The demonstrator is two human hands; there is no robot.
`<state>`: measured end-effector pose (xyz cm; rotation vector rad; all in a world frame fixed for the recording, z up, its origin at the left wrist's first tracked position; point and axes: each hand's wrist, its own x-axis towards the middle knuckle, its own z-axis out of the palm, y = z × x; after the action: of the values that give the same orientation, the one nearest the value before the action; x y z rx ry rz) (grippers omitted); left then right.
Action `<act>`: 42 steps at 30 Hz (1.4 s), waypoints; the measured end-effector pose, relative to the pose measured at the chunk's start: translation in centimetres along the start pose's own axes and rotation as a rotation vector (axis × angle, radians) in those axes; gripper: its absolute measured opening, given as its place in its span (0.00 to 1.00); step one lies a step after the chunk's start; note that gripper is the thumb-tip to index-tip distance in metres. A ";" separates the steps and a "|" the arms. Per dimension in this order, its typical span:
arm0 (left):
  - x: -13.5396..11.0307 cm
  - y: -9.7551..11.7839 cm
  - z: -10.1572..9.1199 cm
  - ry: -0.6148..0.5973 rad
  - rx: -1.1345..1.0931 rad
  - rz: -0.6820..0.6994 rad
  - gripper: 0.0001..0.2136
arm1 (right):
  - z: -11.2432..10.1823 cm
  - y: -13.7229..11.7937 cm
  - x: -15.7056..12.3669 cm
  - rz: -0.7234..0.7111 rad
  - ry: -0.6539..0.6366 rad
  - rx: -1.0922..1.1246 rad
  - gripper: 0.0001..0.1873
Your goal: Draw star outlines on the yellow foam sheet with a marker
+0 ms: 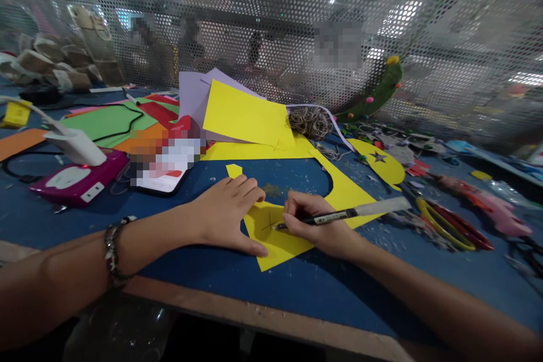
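My right hand (311,218) grips a black pen (335,216) with a pale rear end, its tip on a piece of yellow paper (282,249). Thin crossed lines are drawn on the paper beside the tip. My left hand (231,212) lies flat with its fingers spread, pressing the paper's left side against the blue table. The yellow paper has a large curved cut-out and runs on behind my right hand. A small yellow scrap (233,170) pokes out past my left fingers.
At left are a phone (163,175), a purple power bank (78,178) and a white charger (75,146). Yellow (248,113) and purple sheets lie behind. To the right are a yellow disc with a star (379,162), scissors (445,223) and twine (311,121). A perforated screen stands at the back.
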<state>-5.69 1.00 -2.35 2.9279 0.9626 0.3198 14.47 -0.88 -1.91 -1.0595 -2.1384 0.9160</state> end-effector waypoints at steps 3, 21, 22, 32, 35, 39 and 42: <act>0.0 0.0 0.0 -0.009 -0.001 -0.002 0.33 | 0.0 -0.2 -0.2 0.005 -0.032 0.016 0.11; -0.2 0.2 0.1 -0.040 0.059 -0.020 0.39 | 0.2 0.6 0.9 0.115 0.185 -0.056 0.11; -0.2 0.2 0.1 -0.035 0.059 -0.016 0.39 | 0.3 0.7 0.9 0.119 0.190 -0.066 0.11; -0.2 0.1 0.1 -0.021 0.038 -0.005 0.38 | 0.5 0.9 0.7 0.068 0.167 -0.143 0.11; -0.2 0.2 0.1 -0.012 0.041 -0.004 0.39 | 0.4 0.9 0.6 0.064 0.168 -0.148 0.11; -0.2 0.1 0.2 -0.008 0.035 -0.005 0.39 | 0.3 0.9 0.4 0.043 0.164 -0.144 0.11; -0.2 0.1 0.2 -0.013 0.031 -0.010 0.39 | 0.1 0.8 0.3 0.034 0.156 -0.142 0.11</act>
<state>-5.77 0.82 -2.61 2.9484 0.9888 0.2875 14.57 -0.25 -2.54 -1.1997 -2.0853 0.6809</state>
